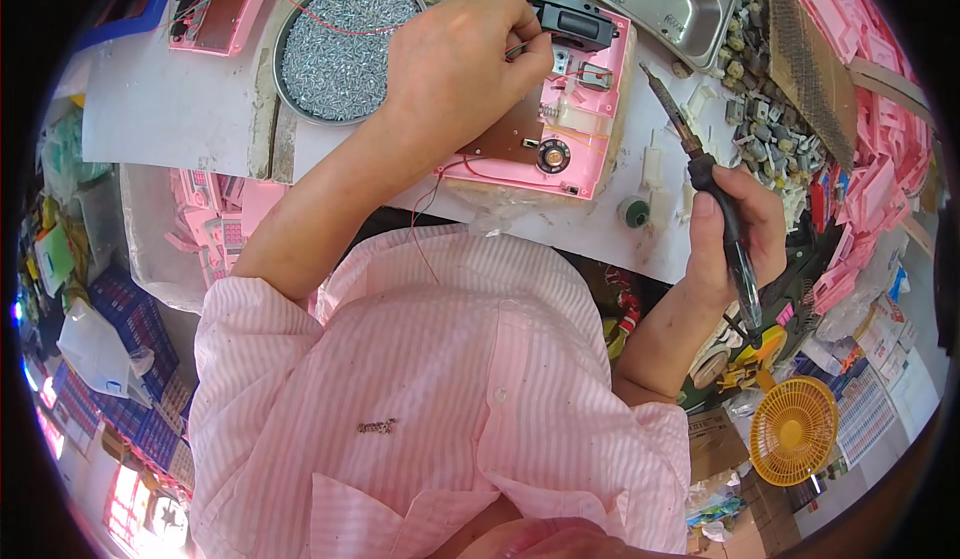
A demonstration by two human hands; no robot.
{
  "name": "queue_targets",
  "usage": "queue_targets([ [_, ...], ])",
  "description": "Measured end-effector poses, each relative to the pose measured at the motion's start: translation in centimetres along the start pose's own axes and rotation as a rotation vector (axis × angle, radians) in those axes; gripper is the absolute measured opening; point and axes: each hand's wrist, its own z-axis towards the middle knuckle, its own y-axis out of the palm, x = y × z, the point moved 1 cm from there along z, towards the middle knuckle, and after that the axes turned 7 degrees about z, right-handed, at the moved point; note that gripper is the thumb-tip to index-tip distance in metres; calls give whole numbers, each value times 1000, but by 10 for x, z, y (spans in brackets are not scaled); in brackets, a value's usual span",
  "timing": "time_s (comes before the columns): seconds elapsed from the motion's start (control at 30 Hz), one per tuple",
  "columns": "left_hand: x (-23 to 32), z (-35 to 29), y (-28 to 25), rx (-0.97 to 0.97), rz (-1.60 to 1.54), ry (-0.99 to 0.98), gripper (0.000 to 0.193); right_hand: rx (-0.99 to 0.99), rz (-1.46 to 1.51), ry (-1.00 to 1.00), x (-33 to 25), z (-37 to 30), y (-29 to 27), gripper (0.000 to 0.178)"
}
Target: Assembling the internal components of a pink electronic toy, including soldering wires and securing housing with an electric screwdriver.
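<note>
My left hand point(462, 71) reaches over an open pink plastic casing point(590, 169); its fingers pinch a thin wire point(517, 50). Partly under that hand lies a brown circuit board point(505, 137). A black rectangular part point(582, 27) fills the casing's far edge, with a small metal motor point(596, 77) just nearer. By the near edge is a round black part point(553, 156) with a metallic centre. My right hand point(712, 259) grips a soldering iron point(704, 169) by its dark handle, its tip pointing up and left, beside the casing and apart from it.
A round bowl of small metal screws point(340, 54) stands left of my left forearm. Another pink casing point(225, 19) lies farther left. Metal trays point(690, 24), loose motors point(770, 124) and piled pink parts point(880, 189) line the right. A small green-rimmed round container point(634, 212) sits near the table edge.
</note>
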Motion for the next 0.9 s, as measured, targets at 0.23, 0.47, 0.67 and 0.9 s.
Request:
queue_targets([
  [0.23, 1, -1, 0, 10, -20, -12, 16, 14, 10, 11, 1, 1, 3, 26],
  [0.47, 2, -1, -2, -8, -35, -40, 17, 19, 13, -15, 3, 4, 3, 25],
  [0.67, 2, -1, -3, -16, -29, -46, 18, 24, 4, -6, 4, 1, 1, 25],
  [0.9, 2, 0, -4, -15, -22, -30, 18, 32, -3, 1, 6, 1, 2, 27],
])
